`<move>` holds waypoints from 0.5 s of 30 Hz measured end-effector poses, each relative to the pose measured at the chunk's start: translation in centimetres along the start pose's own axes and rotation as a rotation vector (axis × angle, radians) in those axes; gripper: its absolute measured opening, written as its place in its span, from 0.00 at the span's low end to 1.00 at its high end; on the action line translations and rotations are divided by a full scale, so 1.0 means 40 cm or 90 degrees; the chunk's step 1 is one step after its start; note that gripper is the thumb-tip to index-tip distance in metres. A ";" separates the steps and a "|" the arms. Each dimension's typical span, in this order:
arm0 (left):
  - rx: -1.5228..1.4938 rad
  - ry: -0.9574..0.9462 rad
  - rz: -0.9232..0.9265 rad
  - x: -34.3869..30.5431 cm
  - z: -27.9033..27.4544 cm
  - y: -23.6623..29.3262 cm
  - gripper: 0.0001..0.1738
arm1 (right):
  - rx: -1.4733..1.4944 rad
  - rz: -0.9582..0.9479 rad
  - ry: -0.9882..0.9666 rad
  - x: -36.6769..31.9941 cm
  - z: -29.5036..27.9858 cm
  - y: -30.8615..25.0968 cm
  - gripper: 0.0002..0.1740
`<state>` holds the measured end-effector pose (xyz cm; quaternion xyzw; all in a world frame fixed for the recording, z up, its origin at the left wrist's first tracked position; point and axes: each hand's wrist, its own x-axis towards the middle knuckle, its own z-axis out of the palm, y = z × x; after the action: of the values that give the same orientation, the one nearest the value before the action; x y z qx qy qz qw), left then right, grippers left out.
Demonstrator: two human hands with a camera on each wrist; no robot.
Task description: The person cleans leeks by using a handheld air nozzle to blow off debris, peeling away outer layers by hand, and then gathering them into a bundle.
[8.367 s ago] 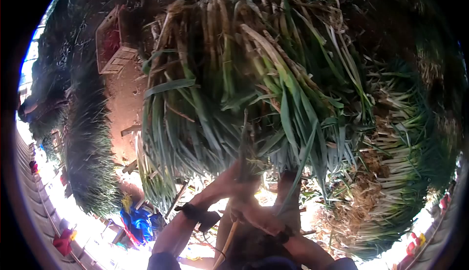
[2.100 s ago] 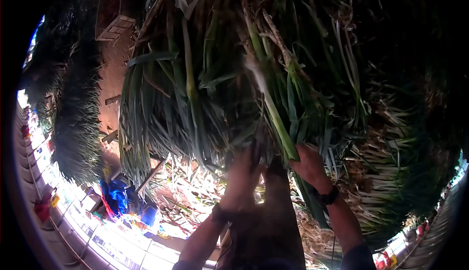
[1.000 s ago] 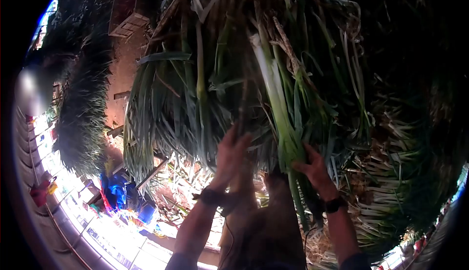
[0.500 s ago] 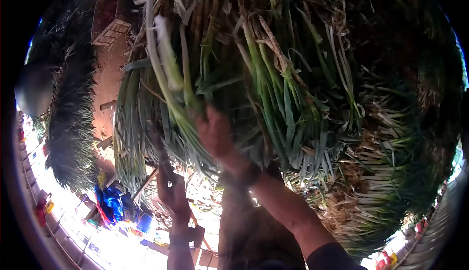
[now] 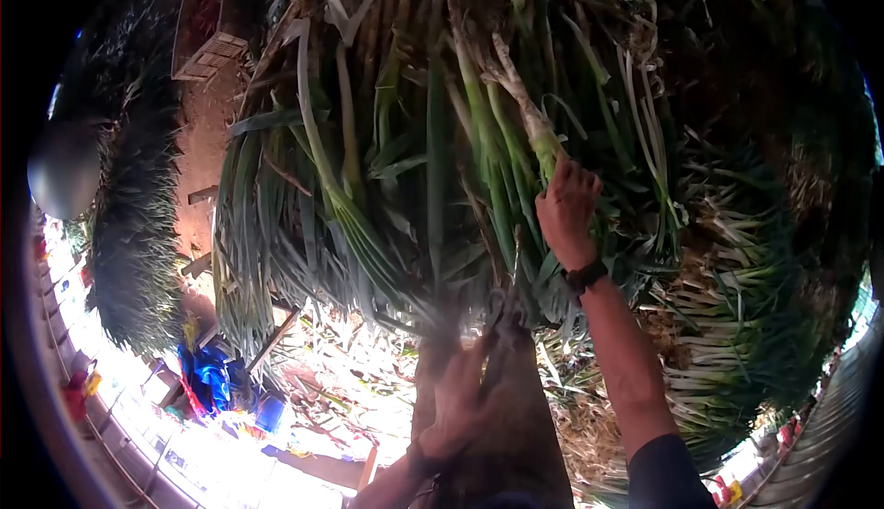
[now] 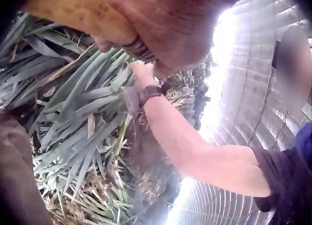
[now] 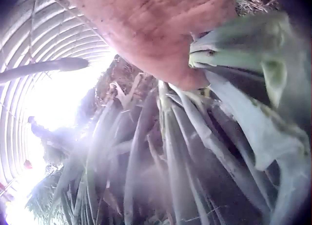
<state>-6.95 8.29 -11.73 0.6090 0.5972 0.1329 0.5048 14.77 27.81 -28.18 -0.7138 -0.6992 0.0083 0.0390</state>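
Over the right part of the leek pile (image 5: 414,233), my right hand (image 5: 568,210) grips a brown-stemmed leek (image 5: 522,95) just where its green part starts. Green leaves (image 7: 234,44) come out from under that hand (image 7: 161,35) in the right wrist view. Low in front of the legs is my left hand (image 5: 460,394), blurred, its fingers curled round a narrow dark tool (image 5: 502,325) whose shape is unclear. The left wrist view shows this hand (image 6: 165,25) close up. Pale-stemmed leeks (image 5: 311,122) lie on the pile's left side.
A plastic crate (image 5: 210,56) stands at the upper left beside bare soil (image 5: 204,132). Rows of leeks (image 5: 138,233) run along the left, with more leeks (image 5: 737,297) on the right. Blue material (image 5: 212,380) lies at the lower left. Loose trimmings (image 5: 350,362) cover the ground.
My right hand has gone from the left side of the pile to the right and taken hold of another leek. The pale leeks it carried are released. My left hand has moved right.
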 end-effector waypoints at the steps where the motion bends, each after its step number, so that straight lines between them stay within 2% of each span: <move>1: 0.021 -0.014 0.017 0.006 0.006 0.007 0.45 | 0.040 -0.002 -0.010 -0.020 -0.012 -0.002 0.38; 3: 0.043 -0.029 0.032 0.015 0.016 0.023 0.45 | 0.081 -0.004 -0.021 -0.060 -0.053 -0.003 0.36; 5: 0.085 -0.017 0.056 0.022 0.021 0.045 0.44 | 0.311 0.063 -0.114 -0.104 -0.111 0.001 0.31; 6: 0.086 -0.019 0.057 0.026 0.024 0.057 0.44 | 0.311 0.064 -0.113 -0.131 -0.118 0.003 0.31; 8: 0.022 -0.029 -0.014 0.034 0.029 0.083 0.43 | 0.327 0.087 -0.154 -0.184 -0.125 0.008 0.30; 12: 0.023 -0.034 -0.027 0.072 0.036 0.097 0.41 | 0.436 0.107 -0.175 -0.225 -0.151 0.025 0.32; 14: 0.193 -0.018 0.153 0.098 0.043 0.077 0.38 | 0.464 0.109 -0.171 -0.232 -0.164 0.034 0.33; 15: 0.198 -0.019 0.154 0.121 0.034 0.092 0.38 | 0.490 0.108 -0.169 -0.233 -0.167 0.038 0.34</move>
<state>-2.50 12.66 -11.64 0.7488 0.5256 0.0898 0.3938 16.53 18.18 -22.04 -0.6950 -0.5828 0.3641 0.2118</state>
